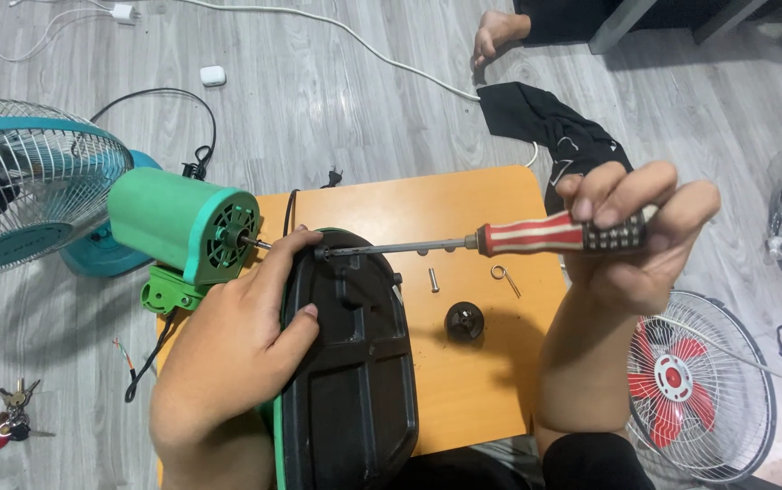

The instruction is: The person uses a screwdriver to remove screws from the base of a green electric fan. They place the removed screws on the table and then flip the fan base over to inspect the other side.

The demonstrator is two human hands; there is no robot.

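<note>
The person's arms are cut off at the bottom edge, so only the hands and forearms show. The left hand (245, 340) is curled around the edge of a black plastic fan base (350, 363) with a green rim, thumb lying on the black part; the fingertips go behind the edge and cannot be seen. The lower end of the base runs out of the picture. The right hand (631, 240) is wrapped tight around a screwdriver (500, 240) with a red and white striped handle. Its metal tip reaches the top of the base, but the very end is too small to make out. Just beside the left hand stands a green fan motor (182, 222) on the orange table (463, 200). On the table near the screwdriver lie a small metal pin (433, 279), a bent wire clip (503, 277) and a round black knob (464, 322). A blue fan with a wire cage (23, 181) is cut off at the left edge. A red-bladed fan (695, 386) lies on the floor at the right, partly hidden by the right arm. A bunch of keys (8, 419) lies on the floor. At the top, another person's bare foot (498, 32) shows; the rest of that person is out of view.
</note>
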